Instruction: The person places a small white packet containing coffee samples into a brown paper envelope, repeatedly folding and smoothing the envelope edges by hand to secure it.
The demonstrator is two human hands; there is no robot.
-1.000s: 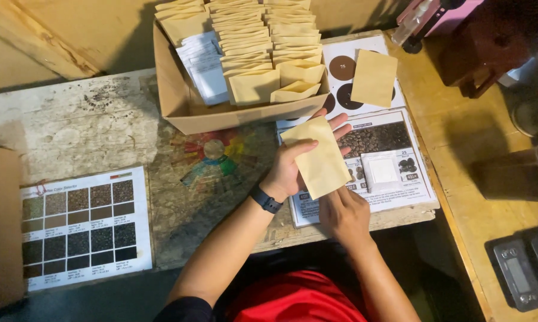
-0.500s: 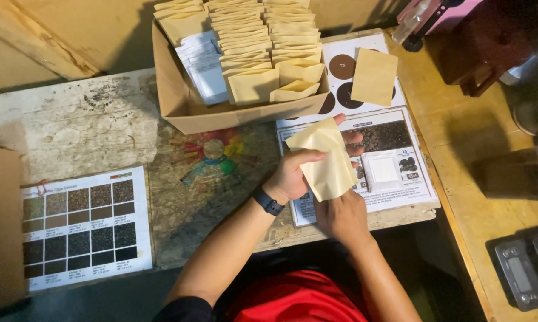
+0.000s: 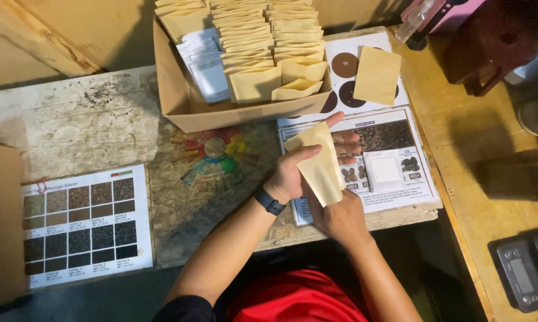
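A tan paper pouch [image 3: 318, 164] is held upright over the printed chart [image 3: 394, 179] near the table's front edge. My left hand [image 3: 298, 170], with a dark watch on the wrist, grips the pouch's upper part, thumb across its front and fingers behind. My right hand [image 3: 339, 216] holds the pouch's lower corner from below. A cardboard box [image 3: 179, 101] just beyond my hands is packed with several rows of the same tan pouches [image 3: 263, 48] and some white packets [image 3: 206, 62].
A loose tan pouch [image 3: 376, 74] lies on a sheet with brown circles at the back right. A colour chart of dark squares [image 3: 84, 223] lies at the front left. A faded colour wheel [image 3: 215, 152] marks the worn tabletop. A digital scale [image 3: 525, 271] sits at the far right.
Both hands have turned the pouch and lifted it slightly, from lying flatter to standing more upright. My left hand's thumb now crosses its front.
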